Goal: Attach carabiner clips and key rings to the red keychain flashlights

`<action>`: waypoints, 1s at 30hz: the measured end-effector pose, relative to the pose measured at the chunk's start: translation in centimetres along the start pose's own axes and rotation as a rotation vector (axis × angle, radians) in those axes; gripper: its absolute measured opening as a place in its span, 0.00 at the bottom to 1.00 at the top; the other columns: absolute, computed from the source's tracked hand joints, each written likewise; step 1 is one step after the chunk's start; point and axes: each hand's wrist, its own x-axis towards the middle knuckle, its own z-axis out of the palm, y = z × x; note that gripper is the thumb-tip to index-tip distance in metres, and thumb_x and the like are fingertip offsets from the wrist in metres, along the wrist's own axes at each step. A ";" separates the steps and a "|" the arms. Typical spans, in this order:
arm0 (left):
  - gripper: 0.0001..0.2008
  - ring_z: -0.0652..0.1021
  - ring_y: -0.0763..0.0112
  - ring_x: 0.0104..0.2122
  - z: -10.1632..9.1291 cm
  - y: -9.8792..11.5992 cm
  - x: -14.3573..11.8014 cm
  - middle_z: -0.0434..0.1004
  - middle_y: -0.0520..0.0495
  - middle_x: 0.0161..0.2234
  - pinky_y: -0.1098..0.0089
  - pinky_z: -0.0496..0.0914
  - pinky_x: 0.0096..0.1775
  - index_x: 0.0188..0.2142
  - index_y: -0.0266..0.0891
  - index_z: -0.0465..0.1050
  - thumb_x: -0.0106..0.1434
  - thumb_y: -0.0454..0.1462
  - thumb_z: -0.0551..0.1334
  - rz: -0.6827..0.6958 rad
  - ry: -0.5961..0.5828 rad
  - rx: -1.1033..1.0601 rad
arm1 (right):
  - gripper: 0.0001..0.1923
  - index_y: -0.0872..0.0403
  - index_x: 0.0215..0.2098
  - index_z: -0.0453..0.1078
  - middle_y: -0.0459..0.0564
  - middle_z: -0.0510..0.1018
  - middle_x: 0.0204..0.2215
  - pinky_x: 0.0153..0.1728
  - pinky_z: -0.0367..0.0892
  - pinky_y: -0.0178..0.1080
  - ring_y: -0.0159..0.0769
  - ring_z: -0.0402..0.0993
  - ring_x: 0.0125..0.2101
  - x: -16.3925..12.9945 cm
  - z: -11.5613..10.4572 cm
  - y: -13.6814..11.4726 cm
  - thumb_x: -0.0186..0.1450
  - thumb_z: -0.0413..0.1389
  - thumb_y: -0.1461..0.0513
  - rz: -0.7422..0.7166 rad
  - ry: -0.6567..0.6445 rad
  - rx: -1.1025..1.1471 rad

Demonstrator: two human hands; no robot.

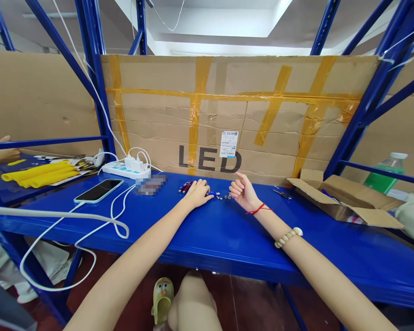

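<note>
Down at the bottom edge you can see a bare knee [192, 301] and a yellow slipper [163, 296] with a little face on it, both under the blue counter [227, 234].

Both forearms stretch forward over that counter. Left hand [197, 192] lies palm down, fingers curled loosely over a small blue pen-like tool [212, 194] that pokes out from under the fingertips. Can't really tell if it's gripped or just covered. Right behind that hand sits a little bunch of red and blue pens [185, 186].

Right hand [242, 191] is turned palm up, fingers half curled, thumb sticking up, nothing visibly in it. It has a red string [258, 210] at the wrist and a bead bracelet [288, 237] further down the arm. Between the two hands there's a short row of tiny silver bits [225, 197] on the counter, too small to make out what they are.

Off to the left: a phone [98, 190] lying flat with a white cable [89, 220] looping off the counter edge, and a white power strip [126, 170] with chargers plugged in. Yellow tubes [37, 174] lie on the next shelf over. On the right, an open cardboard box [345, 202] and a green bottle [386, 177] behind it. A taped-up cardboard sheet [234, 115] marked LED stands along the back.
</note>
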 end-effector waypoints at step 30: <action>0.09 0.70 0.62 0.42 0.0 0.5 0.2 0.72 0.46 0.41 0.62 0.61 0.45 0.40 0.39 0.65 0.60 0.33 0.53 0.007 0.008 -0.147 | 0.33 0.55 0.09 0.38 0.38 0.44 0.07 0.10 0.44 0.27 0.21 0.41 0.10 -0.5 -0.1 0.2 0.61 0.54 0.55 0.140 -0.214 -0.010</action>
